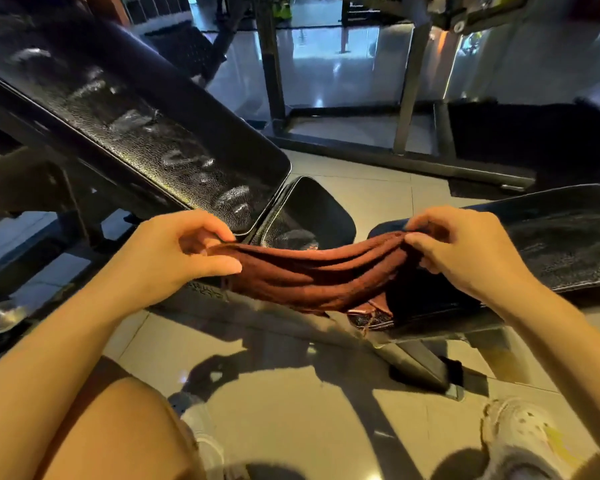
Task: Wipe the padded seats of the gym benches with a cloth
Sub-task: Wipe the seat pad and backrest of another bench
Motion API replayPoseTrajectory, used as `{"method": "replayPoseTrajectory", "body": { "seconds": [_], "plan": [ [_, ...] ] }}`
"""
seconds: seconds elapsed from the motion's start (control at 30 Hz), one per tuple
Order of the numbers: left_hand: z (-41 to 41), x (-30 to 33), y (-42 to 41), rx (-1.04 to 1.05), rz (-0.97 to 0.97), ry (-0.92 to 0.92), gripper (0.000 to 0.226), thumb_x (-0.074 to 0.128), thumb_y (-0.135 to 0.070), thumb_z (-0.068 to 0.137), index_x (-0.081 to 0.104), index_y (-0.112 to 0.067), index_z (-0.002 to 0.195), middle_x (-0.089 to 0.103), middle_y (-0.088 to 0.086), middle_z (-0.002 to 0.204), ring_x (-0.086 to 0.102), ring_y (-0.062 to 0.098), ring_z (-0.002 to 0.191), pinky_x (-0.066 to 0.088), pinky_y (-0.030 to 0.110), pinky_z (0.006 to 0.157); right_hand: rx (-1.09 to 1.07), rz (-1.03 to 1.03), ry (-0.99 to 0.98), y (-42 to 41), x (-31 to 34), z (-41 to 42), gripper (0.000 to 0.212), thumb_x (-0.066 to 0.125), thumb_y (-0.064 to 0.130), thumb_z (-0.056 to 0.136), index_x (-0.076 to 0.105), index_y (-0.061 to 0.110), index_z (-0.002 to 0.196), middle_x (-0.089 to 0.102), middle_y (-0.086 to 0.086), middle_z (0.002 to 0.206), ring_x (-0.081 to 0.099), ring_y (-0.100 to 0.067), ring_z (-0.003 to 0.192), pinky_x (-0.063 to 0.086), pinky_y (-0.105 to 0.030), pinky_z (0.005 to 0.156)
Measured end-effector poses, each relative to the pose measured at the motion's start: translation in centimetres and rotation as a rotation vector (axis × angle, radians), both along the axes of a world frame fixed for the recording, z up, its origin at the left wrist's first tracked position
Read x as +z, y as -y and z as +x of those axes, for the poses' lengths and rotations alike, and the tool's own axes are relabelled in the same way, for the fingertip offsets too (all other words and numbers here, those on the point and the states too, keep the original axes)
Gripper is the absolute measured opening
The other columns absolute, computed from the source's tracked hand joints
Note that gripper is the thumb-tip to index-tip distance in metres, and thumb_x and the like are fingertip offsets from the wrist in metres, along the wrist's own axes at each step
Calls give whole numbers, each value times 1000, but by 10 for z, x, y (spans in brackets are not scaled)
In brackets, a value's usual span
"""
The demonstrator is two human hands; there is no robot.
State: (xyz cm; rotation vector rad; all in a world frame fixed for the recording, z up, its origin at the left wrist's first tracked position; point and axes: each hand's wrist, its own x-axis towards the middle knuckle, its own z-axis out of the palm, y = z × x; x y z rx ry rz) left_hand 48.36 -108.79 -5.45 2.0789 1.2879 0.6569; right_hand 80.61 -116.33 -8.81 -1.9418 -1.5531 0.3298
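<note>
Left hand: the left hand [184, 251] pinched one end of the cloth [312, 275] between thumb and curled fingers.
Right hand: the right hand [465, 251] gripped the other end, bunched, thumb on top.
Cloth: rust-brown, ribbed and soft-looking, it hung slack in folds between the hands, in the air over the gap between two benches, seemingly touching neither pad.
Step in hand: it looked like re-folding or spreading the cloth before the next wipe. Doing it well would probably mean shaking out the bunches and folding a flat face to press on the pad.
Right bench seat [561, 251]: black pebbled padding with a stitched edge, just beyond the right hand; likely the next surface.
Inclined backrest [136, 133]: long, black, grained, with pale streaks along it.
Small seat pad [312, 209]: black, rounded corners, just behind the cloth.
Floor [291, 393]: pale glossy tiles, hard shadows.
</note>
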Motion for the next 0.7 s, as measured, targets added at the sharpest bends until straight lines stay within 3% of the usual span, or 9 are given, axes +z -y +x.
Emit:
{"method": "replayPoseTrajectory", "body": {
  "seconds": [0.03,0.1,0.2,0.33,0.5,0.7],
  "plan": [
    [1,-1,0,-19,-2,-26,31,80,-36,57,67,-34,85,67,-8,74,62,7,66,48,17,67,-8,14,2,0,1,-1,12,63,25,93,68,24,104,66,5,91,63,-10,76,56,-35,77],
    [2,-5,4,-50,10,-50,27,82,-31,59,66,-35,81,66,-9,72,60,5,62,46,14,63,-39,27,-38,-1,3,-4,3,61,24,94,65,24,95,63,7,87,57,-6,75,49,-20,69],
    [-4,-11,12,-57,40,-32,15,79,-18,72,66,-26,76,69,-4,74,66,10,67,51,21,67,-88,19,-196,-3,7,-14,3,61,19,95,63,18,93,65,3,85,62,-8,67,46,-14,52],
    [-18,-14,21,-5,-68,84,8,72,-13,81,66,-17,79,69,4,78,69,18,73,59,28,62,-45,-100,-648,6,14,-32,9,53,1,97,58,3,104,58,-10,76,56,-2,42,43,-14,38],
    [-32,-13,31,10,-196,126,9,71,-13,83,66,-18,77,68,3,75,67,16,72,56,22,56,-100,-111,-1023,28,8,-41,27,55,-7,91,65,8,111,64,-4,81,57,-4,50,43,-15,42],
    [-26,-16,38,-45,95,-187,18,74,-23,81,58,-31,79,66,-14,73,59,7,60,49,30,60,-329,225,-1048,6,-11,-61,20,59,-1,92,67,17,94,69,-5,87,69,-11,70,57,-21,61]
  ]
}}
